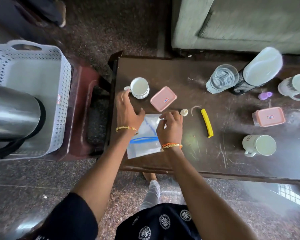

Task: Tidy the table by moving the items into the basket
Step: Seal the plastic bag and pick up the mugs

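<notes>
Right hand [170,125] pinches the zip bag [144,144] at the table's [163,70] 7 o'clock edge; left hand [127,110] open, flat on it. Basket [62,87] at 9 o'clock. Lid labels unreadable.

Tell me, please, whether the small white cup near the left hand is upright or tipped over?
Upright. The small white cup stands on the table with its open mouth facing up, handle pointing toward the left hand.

Dark sleeve [73,215], gold bracelets on both wrists, white-patterned dark top [163,222], pale trousers [151,194].
</notes>
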